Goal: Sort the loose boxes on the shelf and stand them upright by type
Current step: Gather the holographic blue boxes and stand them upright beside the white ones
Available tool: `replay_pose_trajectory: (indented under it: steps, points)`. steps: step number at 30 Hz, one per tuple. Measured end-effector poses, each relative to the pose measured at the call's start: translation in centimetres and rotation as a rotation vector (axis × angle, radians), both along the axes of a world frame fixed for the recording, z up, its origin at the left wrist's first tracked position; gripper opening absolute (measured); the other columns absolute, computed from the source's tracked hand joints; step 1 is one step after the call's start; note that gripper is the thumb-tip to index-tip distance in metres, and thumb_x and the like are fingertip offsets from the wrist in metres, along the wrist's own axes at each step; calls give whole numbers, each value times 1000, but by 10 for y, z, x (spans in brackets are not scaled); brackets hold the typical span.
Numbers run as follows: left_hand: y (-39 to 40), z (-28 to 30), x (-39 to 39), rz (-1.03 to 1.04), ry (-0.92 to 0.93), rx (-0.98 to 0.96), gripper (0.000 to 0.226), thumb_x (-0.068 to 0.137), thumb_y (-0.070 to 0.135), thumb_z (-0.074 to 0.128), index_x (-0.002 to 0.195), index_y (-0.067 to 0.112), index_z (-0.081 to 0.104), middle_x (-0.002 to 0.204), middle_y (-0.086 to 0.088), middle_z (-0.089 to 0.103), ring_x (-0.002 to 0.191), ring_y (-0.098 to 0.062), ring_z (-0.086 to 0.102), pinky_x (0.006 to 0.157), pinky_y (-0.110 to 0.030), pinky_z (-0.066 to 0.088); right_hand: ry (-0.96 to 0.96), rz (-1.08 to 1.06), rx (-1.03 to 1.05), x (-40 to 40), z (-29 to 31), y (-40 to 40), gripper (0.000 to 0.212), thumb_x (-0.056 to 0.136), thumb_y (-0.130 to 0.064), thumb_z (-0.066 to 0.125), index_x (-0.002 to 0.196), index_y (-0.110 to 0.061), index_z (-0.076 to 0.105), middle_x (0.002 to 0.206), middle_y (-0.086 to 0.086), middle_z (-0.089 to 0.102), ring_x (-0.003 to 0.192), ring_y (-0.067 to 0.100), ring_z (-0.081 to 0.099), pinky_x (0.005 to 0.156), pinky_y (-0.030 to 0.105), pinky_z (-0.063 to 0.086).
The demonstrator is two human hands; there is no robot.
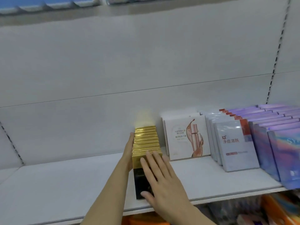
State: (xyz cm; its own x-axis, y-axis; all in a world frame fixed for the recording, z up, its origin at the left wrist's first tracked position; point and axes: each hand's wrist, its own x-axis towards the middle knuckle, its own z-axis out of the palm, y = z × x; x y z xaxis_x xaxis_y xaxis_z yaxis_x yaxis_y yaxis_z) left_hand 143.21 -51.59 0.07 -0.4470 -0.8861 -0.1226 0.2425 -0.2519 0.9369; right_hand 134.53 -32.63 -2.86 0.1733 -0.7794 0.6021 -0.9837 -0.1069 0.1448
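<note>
A row of gold-and-black boxes [146,140] stands upright on the white shelf [65,184], running from the front towards the back wall. My left hand [129,151] lies flat along the row's left side with straight fingers. My right hand [160,181] presses its open palm against the front box's face, covering most of the black lower half. To the right stand white boxes with a pink bottle print [186,138], then pale blue boxes [235,145], then iridescent purple boxes [279,151], each type in its own upright row.
The shelf's left half is bare up to the side wall. A slotted upright [276,59] runs up the back wall at the right. Blurred orange packages [267,210] fill the shelf below. Another shelf edge hangs overhead.
</note>
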Motion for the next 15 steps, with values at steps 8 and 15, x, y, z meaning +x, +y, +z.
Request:
replay_pose_trajectory:
  steps: [8,15]
  points:
    - [3,-5,-20,-148,121,16,72,99,63,28,117,6,68,113,-22,69,98,-33,70,89,-44,50,42,-44,61,-24,-9,2,91,86,-55,56,155,-12,13,163,9,5,149,27,3,114,43,11]
    - [15,-1,-37,-155,138,4,72,100,62,23,122,6,63,110,-20,72,94,-30,72,81,-40,53,85,-27,66,-51,-5,9,84,91,-55,50,155,-14,13,163,7,5,150,24,3,115,40,10]
